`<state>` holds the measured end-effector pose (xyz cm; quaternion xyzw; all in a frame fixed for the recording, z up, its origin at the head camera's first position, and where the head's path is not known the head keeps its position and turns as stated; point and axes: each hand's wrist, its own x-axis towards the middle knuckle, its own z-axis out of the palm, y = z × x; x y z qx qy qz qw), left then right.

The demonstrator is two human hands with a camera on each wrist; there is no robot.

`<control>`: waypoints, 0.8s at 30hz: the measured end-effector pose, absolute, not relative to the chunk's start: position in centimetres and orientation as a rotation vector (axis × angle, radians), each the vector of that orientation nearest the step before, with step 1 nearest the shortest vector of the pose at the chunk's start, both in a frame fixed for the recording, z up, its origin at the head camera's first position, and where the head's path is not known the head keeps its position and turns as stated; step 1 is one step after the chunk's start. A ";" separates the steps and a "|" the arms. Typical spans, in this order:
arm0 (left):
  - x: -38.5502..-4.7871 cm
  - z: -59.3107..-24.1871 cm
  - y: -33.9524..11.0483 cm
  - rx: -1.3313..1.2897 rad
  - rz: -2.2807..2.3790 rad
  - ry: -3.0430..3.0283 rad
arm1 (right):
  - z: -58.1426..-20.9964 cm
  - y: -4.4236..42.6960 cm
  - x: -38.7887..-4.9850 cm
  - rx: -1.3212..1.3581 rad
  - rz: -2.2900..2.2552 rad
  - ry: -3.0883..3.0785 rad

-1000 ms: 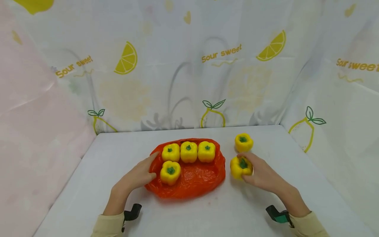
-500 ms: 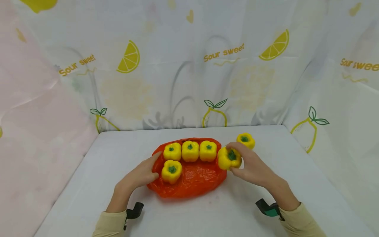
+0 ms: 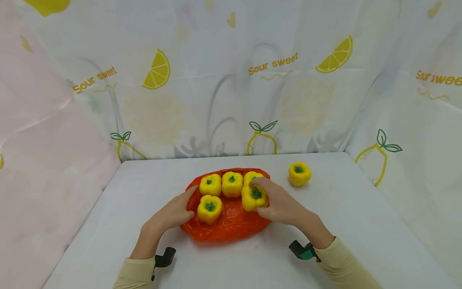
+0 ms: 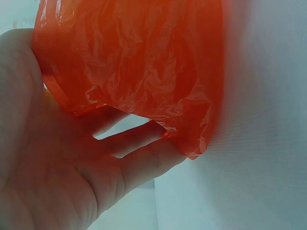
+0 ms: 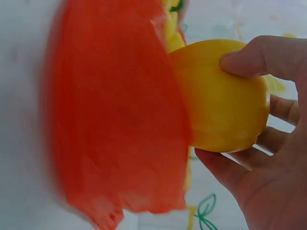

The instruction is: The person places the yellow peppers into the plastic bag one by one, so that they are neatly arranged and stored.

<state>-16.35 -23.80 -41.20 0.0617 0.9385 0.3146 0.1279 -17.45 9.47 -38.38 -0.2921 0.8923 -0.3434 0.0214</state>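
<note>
A red plastic bag [image 3: 234,226] lies spread on the white table, its mouth facing up. My left hand [image 3: 171,210] holds the bag's left edge; in the left wrist view the fingers [image 4: 148,163] run behind the thin plastic. My right hand [image 3: 283,204] grips a yellow bell pepper [image 5: 216,98] with a green stem, above the bag's right part. Its lower end is hidden behind the bag's wall in the right wrist view. Inside the bag sit more yellow peppers: a back row, whose right one is partly covered by the held pepper, and one front-left pepper [image 3: 209,208].
Another yellow pepper [image 3: 299,174] stands on the table [image 3: 353,200], right of and behind the bag. A white curtain [image 3: 216,100] with lemon prints rises behind the table. Pinkish cloth hangs at the left.
My right hand has lifted the pepper from the table and carried it leftward over the bag. My left hand stays at the bag's edge.
</note>
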 end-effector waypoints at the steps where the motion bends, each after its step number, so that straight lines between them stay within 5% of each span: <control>1: -16.3 -41.2 -23.8 0.175 0.917 2.728 | -38.6 9.0 -17.5 -0.913 -1.056 2.752; 24: -16.2 -41.1 -23.9 0.173 0.893 2.726 | -42.3 4.3 -18.1 -1.010 -0.798 2.792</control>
